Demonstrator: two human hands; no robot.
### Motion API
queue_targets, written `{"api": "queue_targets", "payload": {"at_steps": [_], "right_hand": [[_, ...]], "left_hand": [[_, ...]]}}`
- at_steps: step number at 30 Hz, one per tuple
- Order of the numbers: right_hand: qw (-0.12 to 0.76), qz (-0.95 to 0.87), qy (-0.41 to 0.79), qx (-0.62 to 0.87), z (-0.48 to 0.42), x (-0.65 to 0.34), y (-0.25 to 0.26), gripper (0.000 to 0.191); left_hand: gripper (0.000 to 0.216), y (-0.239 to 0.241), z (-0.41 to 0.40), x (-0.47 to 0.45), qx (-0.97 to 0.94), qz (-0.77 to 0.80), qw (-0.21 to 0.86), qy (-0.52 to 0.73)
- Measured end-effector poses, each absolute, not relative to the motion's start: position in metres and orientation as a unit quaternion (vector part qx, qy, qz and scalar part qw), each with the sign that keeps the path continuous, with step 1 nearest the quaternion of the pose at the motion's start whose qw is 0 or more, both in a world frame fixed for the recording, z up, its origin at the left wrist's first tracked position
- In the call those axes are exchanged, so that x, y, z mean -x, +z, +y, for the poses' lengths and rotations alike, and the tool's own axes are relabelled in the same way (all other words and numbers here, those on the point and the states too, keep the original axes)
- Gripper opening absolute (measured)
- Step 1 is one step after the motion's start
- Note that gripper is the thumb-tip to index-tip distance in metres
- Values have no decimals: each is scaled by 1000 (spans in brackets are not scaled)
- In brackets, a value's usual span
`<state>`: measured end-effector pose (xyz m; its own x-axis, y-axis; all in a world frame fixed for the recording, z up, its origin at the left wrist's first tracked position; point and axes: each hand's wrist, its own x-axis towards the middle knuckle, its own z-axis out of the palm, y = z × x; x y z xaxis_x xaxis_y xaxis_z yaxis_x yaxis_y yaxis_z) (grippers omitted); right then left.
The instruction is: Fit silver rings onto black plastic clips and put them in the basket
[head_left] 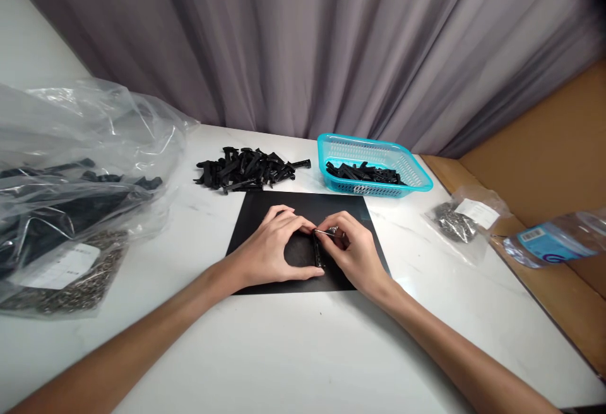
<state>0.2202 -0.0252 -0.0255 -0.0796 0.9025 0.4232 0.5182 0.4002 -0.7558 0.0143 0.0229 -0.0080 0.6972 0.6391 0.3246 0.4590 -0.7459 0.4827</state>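
Observation:
Over a black mat [255, 212], my left hand [272, 247] grips a small, narrow black plastic part [317, 253] between its thumb at the near end and its fingertips at the far end. My right hand [353, 247] is closed in a pinch on a thin metal pin [326, 232]. The pin lies crosswise at the far end of the black part, touching or very close to it; whether it is inside a hole cannot be made out. Part of the pin is hidden by my right fingers.
Behind the mat lie a heap of black plastic parts [250, 168] and a blue basket [416, 177] holding similar ones. Clear bags with small metal pieces sit left [108, 256] and right [452, 221]. A large plastic bag [118, 111] fills the left; a cardboard box [558, 142] stands right.

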Motion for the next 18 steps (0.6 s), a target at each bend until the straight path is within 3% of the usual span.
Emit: {"api": "queue_targets", "payload": {"at_steps": [10, 18], "right_hand": [[458, -699, 127, 534, -29, -216, -27, 6], [413, -762, 45, 497, -31, -219, -31, 16]], "left_hand": [[62, -7, 22, -16, -908, 300, 169, 241], [56, -6, 20, -16, -900, 303, 186, 253]]}}
